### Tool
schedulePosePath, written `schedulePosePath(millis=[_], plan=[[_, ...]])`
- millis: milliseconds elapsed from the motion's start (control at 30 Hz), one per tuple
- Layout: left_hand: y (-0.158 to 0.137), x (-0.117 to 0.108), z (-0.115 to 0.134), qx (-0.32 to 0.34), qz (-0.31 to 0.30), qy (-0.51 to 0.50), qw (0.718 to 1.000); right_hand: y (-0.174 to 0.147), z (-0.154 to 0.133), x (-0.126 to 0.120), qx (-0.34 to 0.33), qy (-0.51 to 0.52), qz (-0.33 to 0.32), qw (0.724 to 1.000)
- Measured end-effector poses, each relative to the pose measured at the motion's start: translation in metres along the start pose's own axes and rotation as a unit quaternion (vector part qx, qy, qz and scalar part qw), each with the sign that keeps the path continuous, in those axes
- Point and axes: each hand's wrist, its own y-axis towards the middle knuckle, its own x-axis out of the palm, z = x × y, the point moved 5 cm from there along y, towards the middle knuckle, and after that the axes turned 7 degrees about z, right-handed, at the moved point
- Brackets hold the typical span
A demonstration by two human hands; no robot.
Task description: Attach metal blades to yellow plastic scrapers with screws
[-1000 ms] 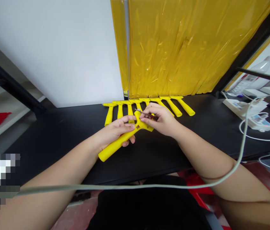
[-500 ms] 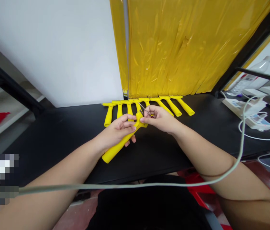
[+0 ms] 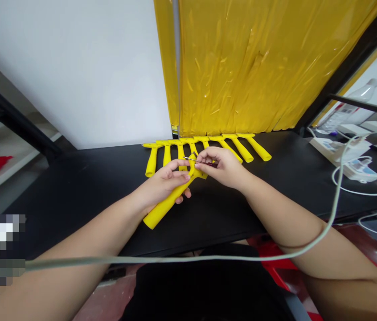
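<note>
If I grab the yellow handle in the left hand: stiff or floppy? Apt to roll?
Probably stiff: the yellow handle extends straight past the left hand with no visible sag. If set down and pushed, it could rock on its rounded grip, but the wider forked head would likely stop a full roll.

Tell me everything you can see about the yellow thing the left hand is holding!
The yellow thing looks like smooth plastic. It has a thick, round handle that narrows toward a forked head. It slants above the black table, handle end nearer the person and left, head away and right. The left hand grips it near the head; the right hand, with a thin tool, partly hides the head.
</note>
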Motion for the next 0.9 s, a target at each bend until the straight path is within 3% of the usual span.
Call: schedulePosePath(millis=[167,367,500,700,800,900], plan=[[0.001,-0.001,0.000,0.008,0.012,-0.011,1.000,-0.001,-0.002,0.001,-0.030,-0.035,0.006,0.999],[0.001,0.000,0.001,0.019,0.006,0.000,1.000,-0.001,0.017,0.009,0.133,0.074,-0.017,0.988],[0.003,0.000,0.000,-0.002,0.008,-0.031,0.999,0.000,0.020,0.009,0.176,0.123,-0.002,0.977],[0.012,-0.015,-0.001,0.016,0.089,-0.093,0.992,0.000,0.024,-0.006,0.143,0.121,0.016,0.982],[0.014,-0.025,0.004,0.065,0.141,-0.095,0.983,-0.002,0.027,-0.012,0.150,0.046,-0.015,0.988],[0.013,-0.031,0.009,0.099,0.177,-0.095,0.975,-0.003,0.022,-0.017,0.105,-0.055,-0.017,0.993]])
